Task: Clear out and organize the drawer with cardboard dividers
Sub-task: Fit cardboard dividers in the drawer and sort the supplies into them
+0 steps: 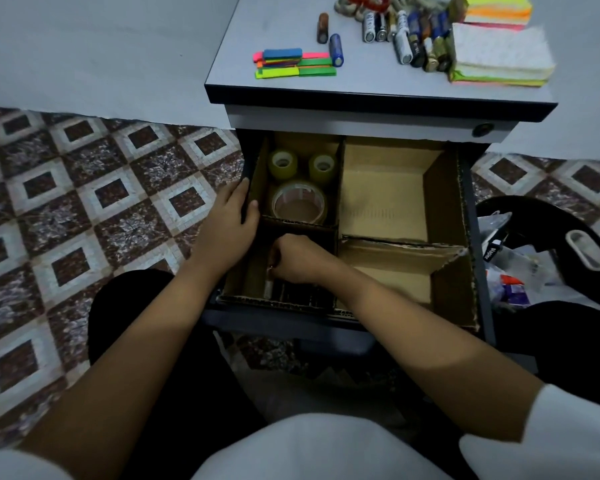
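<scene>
Right hand [293, 261] pinching battery [268, 288], left hand [230, 220] gripping drawer [478, 258]

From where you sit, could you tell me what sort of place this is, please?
Probably a home or small-office corner: a grey pedestal cabinet with its open drawer fitted with brown cardboard dividers, cylindrical batteries and neon sticky-note blocks on top, and a patterned mosaic tile floor.
</scene>
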A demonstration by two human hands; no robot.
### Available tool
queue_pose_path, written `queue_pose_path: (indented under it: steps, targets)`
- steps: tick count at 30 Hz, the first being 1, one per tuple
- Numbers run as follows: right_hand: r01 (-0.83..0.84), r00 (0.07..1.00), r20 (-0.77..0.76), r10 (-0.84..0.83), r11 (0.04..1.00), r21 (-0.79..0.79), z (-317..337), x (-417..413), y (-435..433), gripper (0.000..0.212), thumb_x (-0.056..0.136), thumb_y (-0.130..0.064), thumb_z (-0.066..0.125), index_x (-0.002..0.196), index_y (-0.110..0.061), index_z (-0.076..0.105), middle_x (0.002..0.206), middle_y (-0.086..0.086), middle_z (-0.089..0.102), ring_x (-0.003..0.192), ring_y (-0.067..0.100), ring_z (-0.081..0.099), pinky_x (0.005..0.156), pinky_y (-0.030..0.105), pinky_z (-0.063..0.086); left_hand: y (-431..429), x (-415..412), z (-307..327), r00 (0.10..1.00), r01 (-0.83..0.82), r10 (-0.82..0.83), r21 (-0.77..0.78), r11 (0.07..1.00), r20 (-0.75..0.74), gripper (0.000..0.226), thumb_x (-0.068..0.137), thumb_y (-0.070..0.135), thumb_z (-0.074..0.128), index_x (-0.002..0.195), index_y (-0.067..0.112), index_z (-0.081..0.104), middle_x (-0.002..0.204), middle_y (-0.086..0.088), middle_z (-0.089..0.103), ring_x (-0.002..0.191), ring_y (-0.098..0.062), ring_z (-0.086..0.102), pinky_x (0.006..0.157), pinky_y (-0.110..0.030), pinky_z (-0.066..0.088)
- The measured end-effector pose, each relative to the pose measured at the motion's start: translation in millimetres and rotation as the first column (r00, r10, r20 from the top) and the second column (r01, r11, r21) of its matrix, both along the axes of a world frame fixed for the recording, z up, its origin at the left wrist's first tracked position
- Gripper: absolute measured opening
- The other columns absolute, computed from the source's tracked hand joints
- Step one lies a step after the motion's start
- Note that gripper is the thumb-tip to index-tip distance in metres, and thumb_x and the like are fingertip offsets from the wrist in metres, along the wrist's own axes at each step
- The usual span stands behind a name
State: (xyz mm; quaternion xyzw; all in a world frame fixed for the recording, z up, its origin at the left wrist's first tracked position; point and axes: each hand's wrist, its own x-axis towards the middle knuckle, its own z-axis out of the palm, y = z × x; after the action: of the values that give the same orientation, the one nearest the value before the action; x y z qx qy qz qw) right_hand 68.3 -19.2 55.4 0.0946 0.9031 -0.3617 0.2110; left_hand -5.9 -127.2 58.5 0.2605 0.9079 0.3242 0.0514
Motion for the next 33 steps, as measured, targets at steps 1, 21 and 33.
queue_pose_path:
  steps: [1, 21, 33]
  targets:
    - [0.009, 1.000, 0.008, -0.009, 1.000, 0.008, -2, 0, 0, 0.022, 0.087, -0.015, 0.060, 0.105, -0.002, 0.063, 0.108, 0.014, 0.065, 0.100, 0.026, 0.061, 0.071, 0.023, 0.042, 0, 0, -1, 1.000, -0.001, 0.001, 0.006, 1.000, 0.006, 0.048, 0.100, 0.022, 0.039, 0.146, 0.007, 0.031, 0.150, -0.010, 0.030, 0.137, -0.020, 0.030, 0.099, -0.013, 0.020]
    - [-0.140, 0.990, 0.032, 0.136, 0.969, 0.205, -16, 2, -2, 0.019, 0.089, -0.010, 0.056, 0.104, 0.001, 0.060, 0.105, 0.018, 0.063, 0.093, 0.029, 0.062, 0.077, 0.031, 0.053, -1, 1, -2, 1.000, -0.018, 0.018, 0.001, 1.000, 0.008, 0.049, 0.100, 0.025, 0.039, 0.147, 0.011, 0.030, 0.152, -0.008, 0.029, 0.140, -0.021, 0.026, 0.110, -0.031, 0.026]
    - [-0.095, 0.990, -0.097, 0.102, 0.992, 0.078, 54, 9, 21, 0.028, 0.092, -0.018, 0.057, 0.117, -0.009, 0.063, 0.115, 0.006, 0.064, 0.101, 0.017, 0.060, 0.078, 0.022, 0.046, 27, -43, 73, 0.877, -0.071, 0.178, 0.246, 0.967, -0.447, 0.021, 0.093, 0.015, 0.047, 0.096, -0.002, 0.060, 0.093, -0.020, 0.056, 0.077, -0.017, 0.045, 0.065, -0.016, 0.025]
